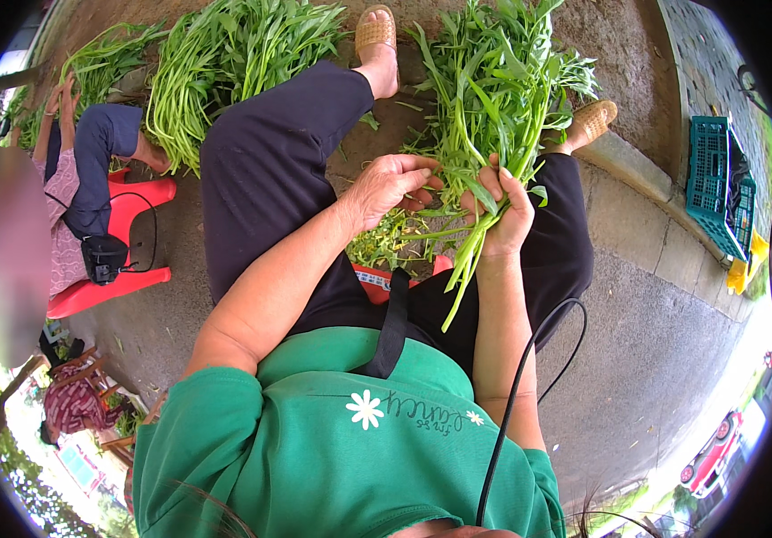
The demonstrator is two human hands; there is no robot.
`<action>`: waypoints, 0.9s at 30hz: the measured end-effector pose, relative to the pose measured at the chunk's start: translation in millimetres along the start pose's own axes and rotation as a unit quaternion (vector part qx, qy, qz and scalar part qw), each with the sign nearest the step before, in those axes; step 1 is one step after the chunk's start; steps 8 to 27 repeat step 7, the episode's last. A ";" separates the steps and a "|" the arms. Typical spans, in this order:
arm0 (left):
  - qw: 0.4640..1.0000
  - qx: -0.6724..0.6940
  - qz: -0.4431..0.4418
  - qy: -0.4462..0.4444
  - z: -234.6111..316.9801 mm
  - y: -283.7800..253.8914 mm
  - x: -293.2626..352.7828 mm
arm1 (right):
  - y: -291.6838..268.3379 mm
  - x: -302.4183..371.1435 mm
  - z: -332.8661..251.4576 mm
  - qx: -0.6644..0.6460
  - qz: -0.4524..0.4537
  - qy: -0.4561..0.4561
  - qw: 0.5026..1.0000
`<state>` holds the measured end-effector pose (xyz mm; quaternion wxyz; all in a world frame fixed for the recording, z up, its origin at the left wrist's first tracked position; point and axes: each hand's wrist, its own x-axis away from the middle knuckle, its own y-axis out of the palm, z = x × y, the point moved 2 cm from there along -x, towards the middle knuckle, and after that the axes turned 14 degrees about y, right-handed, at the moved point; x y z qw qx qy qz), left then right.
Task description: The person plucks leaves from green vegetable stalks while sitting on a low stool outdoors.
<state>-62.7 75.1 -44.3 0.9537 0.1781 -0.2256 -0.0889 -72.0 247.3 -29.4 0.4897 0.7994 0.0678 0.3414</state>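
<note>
My right hand point(506, 212) is closed around several pale green stems of water spinach point(468, 260), whose cut ends hang toward my lap. Just left of it, my left hand point(393, 191) has its fingers curled in a pinch beside the leaves. Whatever is between those fingertips is too small to make out. Beyond my right hand, a large heap of water spinach point(502, 90) lies on the ground between my feet. Below my hands, yellowed leaves and trimmings point(388, 240) are scattered on the ground.
More bundled greens point(224, 72) lie at the far left. A person point(63, 193) sits there on a red plastic stool point(130, 229). To the right, a teal plastic crate point(719, 186) stands past a low concrete curb point(628, 163). A black cable point(516, 386) loops across my right arm.
</note>
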 end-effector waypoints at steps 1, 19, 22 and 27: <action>1.000 0.001 -0.002 0.001 -0.2 0.0 -0.2 | 0.2 0.3 0.1 -0.001 0.001 0.001 1.000; 1.000 0.007 -0.014 0.003 -4.3 -2.1 -2.0 | -4.4 -1.7 0.2 -0.001 -0.006 0.002 1.000; 1.000 0.007 -0.014 0.003 -4.3 -2.1 -2.0 | -4.4 -1.7 0.2 -0.001 -0.006 0.002 1.000; 1.000 0.007 -0.014 0.003 -4.3 -2.1 -2.0 | -4.4 -1.7 0.2 -0.001 -0.006 0.002 1.000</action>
